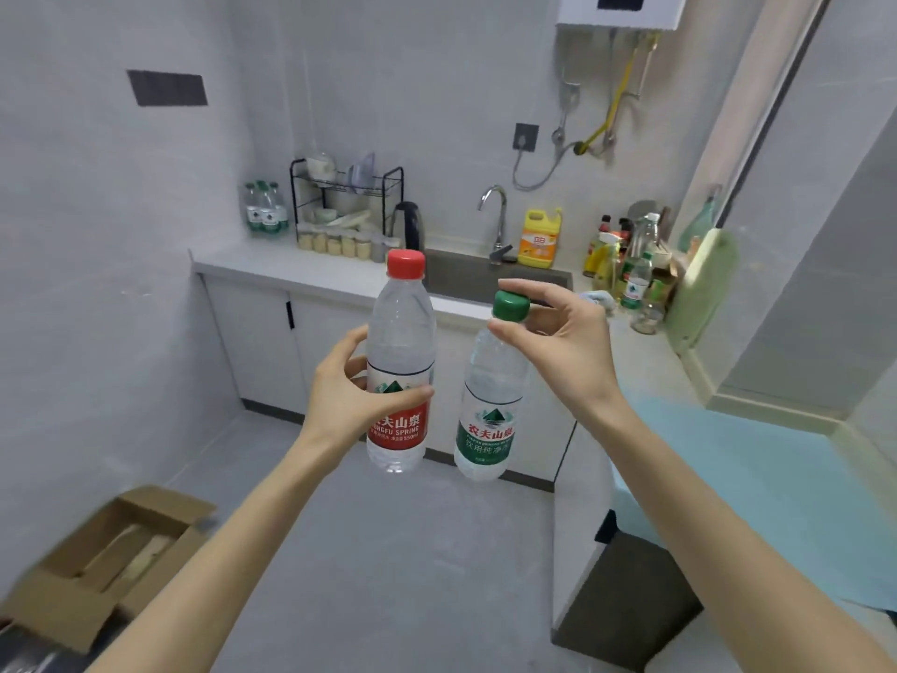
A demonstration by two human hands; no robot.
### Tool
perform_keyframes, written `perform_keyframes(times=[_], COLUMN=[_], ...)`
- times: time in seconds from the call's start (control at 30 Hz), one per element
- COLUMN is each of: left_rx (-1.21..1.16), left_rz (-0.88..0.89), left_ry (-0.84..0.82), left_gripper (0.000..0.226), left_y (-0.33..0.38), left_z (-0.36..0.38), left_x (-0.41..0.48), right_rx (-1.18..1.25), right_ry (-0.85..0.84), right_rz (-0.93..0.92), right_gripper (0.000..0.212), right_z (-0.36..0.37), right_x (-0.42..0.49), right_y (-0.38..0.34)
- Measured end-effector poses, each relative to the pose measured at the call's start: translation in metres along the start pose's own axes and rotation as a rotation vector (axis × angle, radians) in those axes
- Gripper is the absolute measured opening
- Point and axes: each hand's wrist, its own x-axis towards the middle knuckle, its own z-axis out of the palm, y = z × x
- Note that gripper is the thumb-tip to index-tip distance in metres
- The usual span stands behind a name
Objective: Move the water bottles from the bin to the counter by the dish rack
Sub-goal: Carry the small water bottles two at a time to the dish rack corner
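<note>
Your left hand [344, 400] grips the upright red-capped bottle [400, 361] round its middle. Your right hand [558, 342] pinches the green-capped bottle [488, 420] by its cap, just beside it at 3 o'clock. The dish rack [347, 201] stands on the counter [291, 267] at 11 o'clock.

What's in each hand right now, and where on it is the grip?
The left hand grips the red-capped water bottle around its middle, at the label's top. The right hand pinches the green-capped water bottle by its cap.

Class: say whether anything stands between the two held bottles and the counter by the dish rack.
Nothing visible does. Left hand grips the red-capped bottle, right hand pinches the green-capped bottle by its cap; open floor lies before the counter by the dish rack.
</note>
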Motion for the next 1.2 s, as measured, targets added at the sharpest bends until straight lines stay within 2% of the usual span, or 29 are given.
perform_keyframes(times=[0.33, 0.47, 0.63, 0.73, 1.2], left_rx=[0.068, 0.062, 0.053, 0.064, 0.054], left_rz=[-0.027, -0.063, -0.069, -0.071, -0.107], left_ry=[0.278, 0.358, 0.452, 0.499, 0.474], left_gripper=[0.084, 0.096, 0.083, 0.082, 0.079], left_y=[-0.037, -0.05, -0.077, -0.097, -0.194], left_z=[-0.057, -0.082, -0.114, -0.134, -0.252], left_x=[0.14, 0.181, 0.238, 0.273, 0.492], right_rx=[0.125, 0.158, 0.195, 0.212, 0.277], right_ry=[-0.212, -0.251, -0.292, -0.304, -0.395], right_rz=[-0.053, -0.063, -0.061, -0.058, -0.004], right_gripper=[0.043, 0.042, 0.041, 0.04, 0.039], right_z=[0.113, 0.154, 0.216, 0.252, 0.45], right_x=[0.156, 0.204, 0.263, 0.29, 0.453], right_y=[0.057, 0.072, 0.096, 0.11, 0.184])
